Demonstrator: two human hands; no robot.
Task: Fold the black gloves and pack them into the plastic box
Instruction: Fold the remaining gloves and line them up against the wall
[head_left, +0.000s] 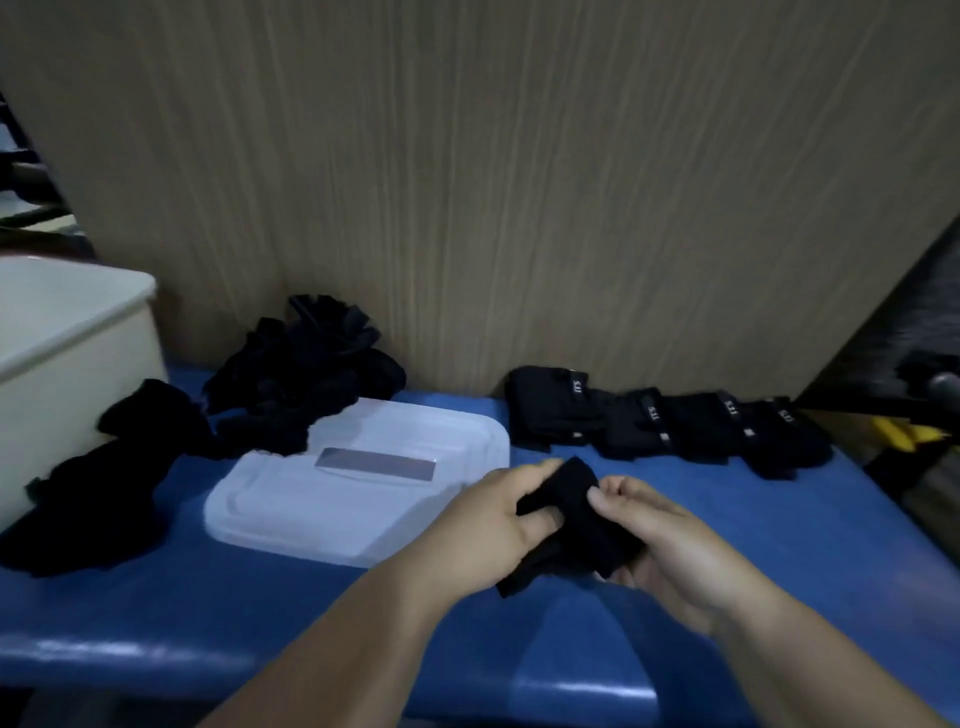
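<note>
Low in the frame, a black glove (571, 525) is pinched by both the left hand (483, 530) and right hand (670, 540), presumably for folding.

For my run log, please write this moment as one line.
left hand, right hand: hold black glove | folded gloves: row, right | loose gloves: pile, left

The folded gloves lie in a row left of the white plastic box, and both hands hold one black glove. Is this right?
Not quite: the head view shows the folded gloves right of the white plastic box. The left hand and right hand do hold one black glove.
</note>
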